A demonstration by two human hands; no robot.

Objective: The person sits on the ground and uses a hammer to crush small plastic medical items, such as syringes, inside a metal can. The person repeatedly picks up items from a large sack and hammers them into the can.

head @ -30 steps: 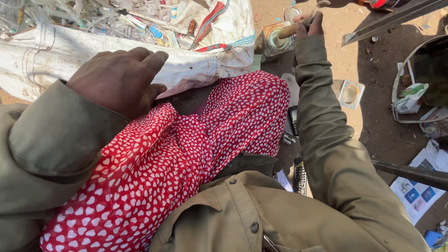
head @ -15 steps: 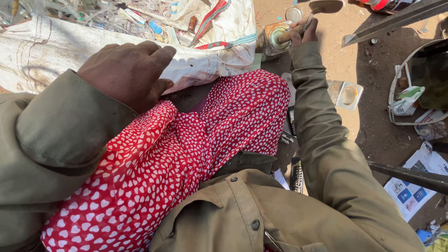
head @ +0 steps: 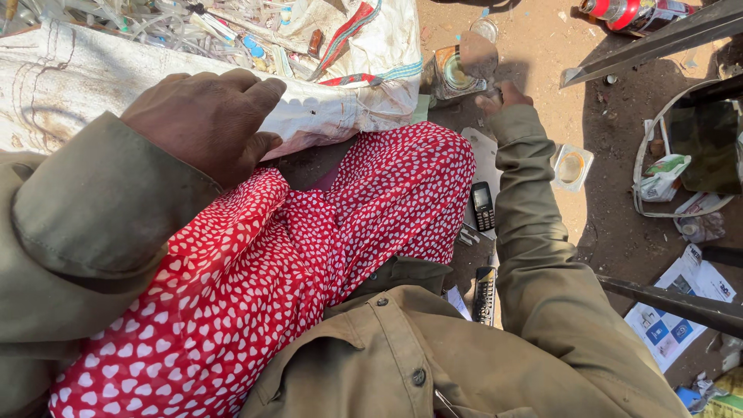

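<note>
My left hand (head: 205, 120) lies palm down on the edge of a white woven sack (head: 85, 73), fingers loosely bent, holding nothing. The sack is filled with several clear plastic tubes and scraps (head: 178, 27). My right hand (head: 503, 98) is stretched forward and low by the ground, just right of an open tin can (head: 453, 73) whose lid stands up. Its fingers are curled and seen from behind, so anything in them is hidden. A red cloth with white hearts (head: 271, 263) covers my lap between the two olive sleeves.
Two small mobile phones (head: 482, 206) (head: 485, 292) lie on the ground beside my right arm. A clear square container (head: 571, 166), a white bag (head: 664, 176), printed papers (head: 681, 306), a red can (head: 619, 9) and metal bars (head: 658, 42) (head: 673, 303) lie to the right.
My right hand has dropped from above the tin can to the ground beside it. The brown stick it held earlier no longer shows. My left hand has stayed on the sack.
</note>
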